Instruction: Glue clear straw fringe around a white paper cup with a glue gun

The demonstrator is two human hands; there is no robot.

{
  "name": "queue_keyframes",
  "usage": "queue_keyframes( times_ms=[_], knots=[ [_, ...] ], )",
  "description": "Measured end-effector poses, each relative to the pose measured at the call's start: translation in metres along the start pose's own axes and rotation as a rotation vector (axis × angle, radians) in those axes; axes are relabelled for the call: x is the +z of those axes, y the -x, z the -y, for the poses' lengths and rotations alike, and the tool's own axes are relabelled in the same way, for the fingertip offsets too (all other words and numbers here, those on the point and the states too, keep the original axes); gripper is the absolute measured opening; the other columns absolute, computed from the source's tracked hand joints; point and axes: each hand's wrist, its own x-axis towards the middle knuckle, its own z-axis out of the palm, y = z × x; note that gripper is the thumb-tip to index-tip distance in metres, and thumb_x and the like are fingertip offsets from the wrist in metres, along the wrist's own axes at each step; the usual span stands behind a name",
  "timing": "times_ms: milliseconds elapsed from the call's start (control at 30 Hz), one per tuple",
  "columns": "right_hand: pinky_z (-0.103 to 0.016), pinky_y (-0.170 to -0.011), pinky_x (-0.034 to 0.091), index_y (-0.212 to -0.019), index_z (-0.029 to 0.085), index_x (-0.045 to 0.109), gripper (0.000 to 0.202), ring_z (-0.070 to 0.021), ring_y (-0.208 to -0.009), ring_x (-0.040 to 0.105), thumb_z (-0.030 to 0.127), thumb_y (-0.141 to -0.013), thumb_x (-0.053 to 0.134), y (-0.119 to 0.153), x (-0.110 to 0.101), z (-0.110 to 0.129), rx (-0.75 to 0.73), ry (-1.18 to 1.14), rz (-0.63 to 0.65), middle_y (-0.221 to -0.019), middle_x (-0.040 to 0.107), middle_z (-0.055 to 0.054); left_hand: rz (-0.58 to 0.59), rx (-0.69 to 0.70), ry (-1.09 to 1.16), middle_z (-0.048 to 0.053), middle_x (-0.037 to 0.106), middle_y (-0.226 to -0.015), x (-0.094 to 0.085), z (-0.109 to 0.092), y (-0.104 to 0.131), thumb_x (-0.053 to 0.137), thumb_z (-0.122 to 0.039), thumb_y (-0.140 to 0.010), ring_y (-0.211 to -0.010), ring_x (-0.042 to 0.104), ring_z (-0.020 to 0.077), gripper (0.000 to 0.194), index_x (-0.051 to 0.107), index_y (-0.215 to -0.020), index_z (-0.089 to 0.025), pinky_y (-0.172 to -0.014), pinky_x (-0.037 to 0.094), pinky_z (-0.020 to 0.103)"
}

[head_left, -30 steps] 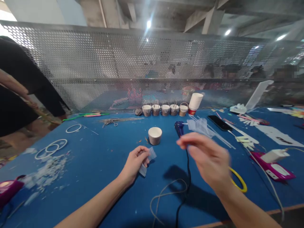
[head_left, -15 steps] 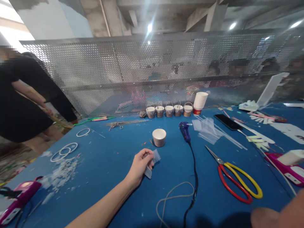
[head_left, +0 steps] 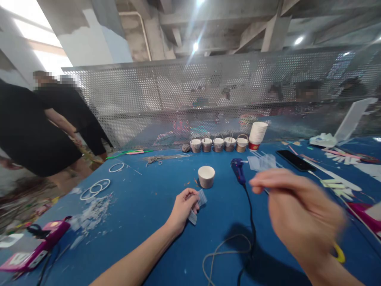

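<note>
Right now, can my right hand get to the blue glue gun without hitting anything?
Probably yes. The right hand is raised just right of the blue glue gun, with only bare blue table between; the paper cup stands further left.

Bright ceiling lamps (head_left: pixel 195 46) flare into streaks – daylight glares at upper left. The right hand (head_left: pixel 300 216) is motion-blurred, shadowing the table (head_left: pixel 143 198); edges bend.

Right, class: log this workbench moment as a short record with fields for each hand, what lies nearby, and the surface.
left hand: left hand pinches a small clear packet
right hand: right hand raised above the table, blurred, fingers extended, holding nothing visible
nearby: paper cup, blue glue gun with black cord
back row: five small pots, cup stack
surface: blue table
</note>
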Motion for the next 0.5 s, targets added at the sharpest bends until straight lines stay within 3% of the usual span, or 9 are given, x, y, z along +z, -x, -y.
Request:
queue_keyframes(
  times_ms=[100, 167, 267, 367, 500],
  knots=[
    [-0.026, -0.053, 0.043, -0.064, 0.023, 0.053, 0.022, -0.0137, -0.056, 0.052, 0.014, -0.079, 0.041, -0.024, 0.045, -0.031, 0.292, -0.011, 0.14, -0.061, 0.053, 0.003, -0.007, 0.02, 0.005, -0.005, 0.055, -0.043, -0.001, 0.0, -0.002, 0.063, -0.026, -0.063, -0.034, 0.045, 0.0066, 0.014, 0.056, -0.071, -0.017, -0.038, 0.035, 0.016],
    [-0.026, -0.053, 0.044, -0.065, 0.022, 0.054, 0.02, -0.0149, -0.056, 0.053, 0.021, -0.08, 0.04, -0.024, 0.068, -0.059, 0.364, 0.012, 0.198, -0.059, 0.053, 0.002, -0.01, 0.034, 0.006, -0.006, 0.055, -0.043, -0.002, -0.001, -0.003, 0.064, -0.028, -0.063, -0.034, 0.046, 0.0069, 0.016, 0.056, -0.072, -0.017, -0.038, 0.035, 0.016],
    [-0.032, -0.07, 0.05, -0.088, 0.019, 0.059, 0.018, -0.0191, -0.075, 0.061, 0.032, -0.076, 0.054, -0.014, 0.09, -0.095, 0.431, 0.062, 0.243, -0.082, 0.064, -0.004, -0.012, 0.051, 0.0, -0.006, 0.055, -0.042, -0.002, -0.001, -0.005, 0.065, -0.028, -0.063, -0.035, 0.046, 0.0072, 0.017, 0.056, -0.072, -0.017, -0.038, 0.034, 0.016],
    [-0.041, -0.09, 0.045, -0.113, 0.018, 0.053, 0.053, -0.0262, -0.106, 0.057, 0.033, -0.065, 0.068, -0.006, 0.103, -0.115, 0.49, 0.106, 0.278, -0.119, 0.059, -0.013, -0.009, 0.055, -0.009, -0.006, 0.055, -0.042, -0.003, -0.001, -0.005, 0.065, -0.028, -0.063, -0.034, 0.046, 0.0072, 0.016, 0.057, -0.071, -0.016, -0.038, 0.034, 0.015],
    [-0.043, -0.102, 0.037, -0.128, 0.014, 0.043, 0.079, -0.0289, -0.122, 0.048, 0.033, -0.059, 0.076, -0.008, 0.119, -0.124, 0.535, 0.122, 0.34, -0.134, 0.049, -0.019, -0.005, 0.055, -0.017, -0.006, 0.055, -0.041, -0.002, -0.003, -0.005, 0.064, -0.028, -0.063, -0.035, 0.045, 0.0066, 0.016, 0.057, -0.071, -0.016, -0.038, 0.035, 0.015]
  ],
)
